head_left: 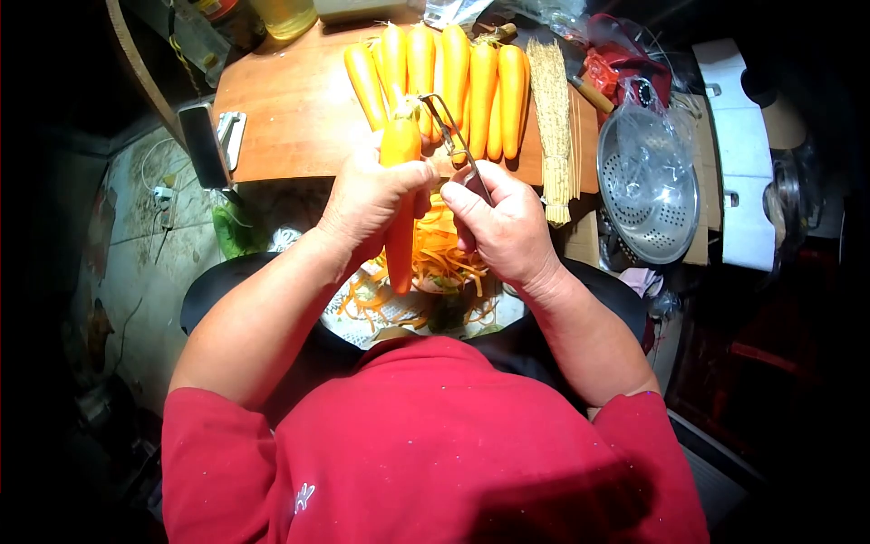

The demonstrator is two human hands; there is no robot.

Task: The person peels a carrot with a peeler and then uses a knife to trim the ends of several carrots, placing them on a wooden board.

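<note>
My left hand (374, 195) is wrapped round a carrot (400, 240), its stem end pointing away from me and its tip toward my lap. In my right hand (500, 218) is a peeler (472, 172), gripped by its handle, with the metal frame reaching up beside the top of that carrot. Below both hands, orange peelings (444, 258) lie heaped in a pale basin (358, 313) between my knees. Several more carrots (455, 72) lie side by side on the wooden board (281, 118) just beyond my hands.
Right of the carrots lies a bundle of thin dry stalks (550, 118). Farther right, a metal colander (648, 195) has clear plastic in it, beside a white panel (739, 154). A phone (205, 145) stands at the board's left edge. A jar of yellow liquid (285, 16) is at the back.
</note>
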